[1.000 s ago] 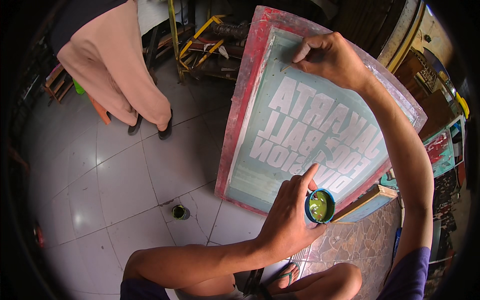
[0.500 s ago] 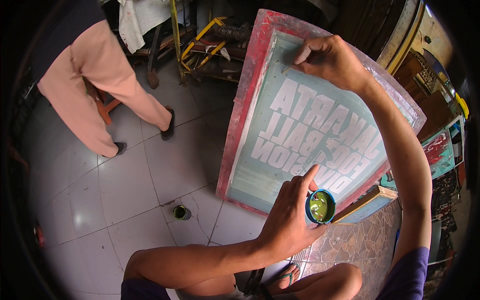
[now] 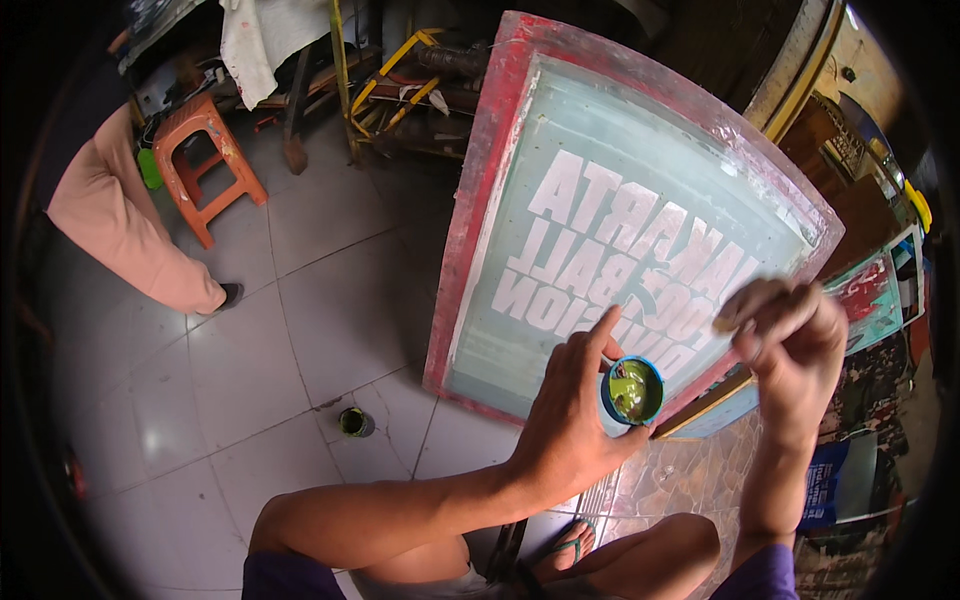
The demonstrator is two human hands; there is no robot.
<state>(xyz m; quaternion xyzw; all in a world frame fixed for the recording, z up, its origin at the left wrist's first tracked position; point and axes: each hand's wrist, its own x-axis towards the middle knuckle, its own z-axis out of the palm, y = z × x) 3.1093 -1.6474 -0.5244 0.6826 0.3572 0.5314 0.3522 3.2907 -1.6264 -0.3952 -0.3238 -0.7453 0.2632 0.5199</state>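
Observation:
My left hand (image 3: 565,415) is closed around a small blue-rimmed cup (image 3: 608,412) of green liquid (image 3: 632,388), its index finger stretched out along the side. My right hand (image 3: 790,340), smeared by motion, is raised right of the cup, its fingers pinched on what looks like a thin pale stick (image 3: 723,325). Before both hands leans a screen-printing frame (image 3: 478,160), red and worn at the border. Its pale green mesh (image 3: 650,115) carries large mirrored block letters in white. My hands cover the frame's lower right part.
A small green-stained container (image 3: 355,422) stands on the tiled floor (image 3: 240,380) to the left. An orange stool (image 3: 205,165) and a person in pink trousers (image 3: 125,225) are at far left. A wooden-edged panel (image 3: 705,410) sits beneath the frame, and clutter fills the right side.
My right hand has come down from the top of the mesh to beside the cup. My left hand and cup have barely shifted. The other person has moved left, uncovering the stool.

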